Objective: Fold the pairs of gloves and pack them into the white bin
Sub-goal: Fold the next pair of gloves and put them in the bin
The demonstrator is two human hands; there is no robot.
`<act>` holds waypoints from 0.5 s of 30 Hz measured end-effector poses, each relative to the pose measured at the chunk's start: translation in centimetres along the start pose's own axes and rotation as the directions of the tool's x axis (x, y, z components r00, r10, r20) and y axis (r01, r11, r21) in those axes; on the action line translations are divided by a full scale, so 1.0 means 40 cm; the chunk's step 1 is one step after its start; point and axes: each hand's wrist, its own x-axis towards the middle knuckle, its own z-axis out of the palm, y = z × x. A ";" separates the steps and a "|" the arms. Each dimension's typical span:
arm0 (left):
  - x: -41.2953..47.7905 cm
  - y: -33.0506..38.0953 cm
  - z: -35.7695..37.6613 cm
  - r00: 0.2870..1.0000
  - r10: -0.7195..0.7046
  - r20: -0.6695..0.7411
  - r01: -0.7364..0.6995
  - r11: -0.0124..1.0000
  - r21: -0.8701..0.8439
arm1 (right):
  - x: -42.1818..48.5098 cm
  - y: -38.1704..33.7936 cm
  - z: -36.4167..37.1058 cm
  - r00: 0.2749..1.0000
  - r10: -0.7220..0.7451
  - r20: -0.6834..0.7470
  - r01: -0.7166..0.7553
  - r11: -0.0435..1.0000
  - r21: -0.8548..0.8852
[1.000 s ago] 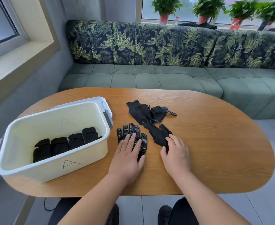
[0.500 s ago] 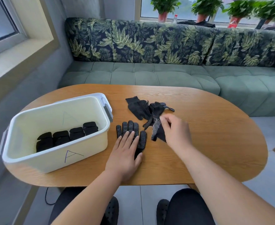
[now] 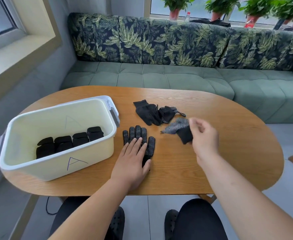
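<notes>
Black, dotted fabric is seen throughout the head view. A flat glove (image 3: 138, 135) is spread palm-up near the table's (image 3: 228, 161) near edge, about midway along it, and is pressed down by the left hand (image 3: 131, 163), whose fingers are laid straight over its lower half. A lifted glove (image 3: 180, 130) is pinched in the curled fingers of the right hand (image 3: 204, 137) and is held just above the tabletop, to the right of the flat glove; it is blurred. A pile (image 3: 152, 113) of more loose gloves is left toward the far edge, behind both hands. The bin (image 3: 55, 163) is set at the table's left end, and four folded pairs (image 3: 69, 142) are lined up along its floor.

Pairing is judged to be the step in hand. For the next move, the lifted glove would need to be laid squarely on the flat glove, fingers matched, before the pair is folded and placed beside the others in the bin.
</notes>
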 end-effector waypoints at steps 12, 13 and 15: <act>-0.002 0.000 -0.004 1.000 0.000 0.004 0.000 1.000 0.019 | 0.051 -0.100 0.057 0.987 -0.132 0.094 0.124 0.989 0.086; -0.002 -0.002 -0.002 1.000 0.000 0.003 0.000 1.000 0.018 | 0.052 -0.110 0.054 0.983 -0.166 0.080 0.156 0.980 0.124; -0.001 -0.002 -0.001 1.000 -0.003 0.007 0.003 1.000 0.019 | 0.037 -0.097 0.044 0.981 -0.187 0.052 0.178 0.973 0.146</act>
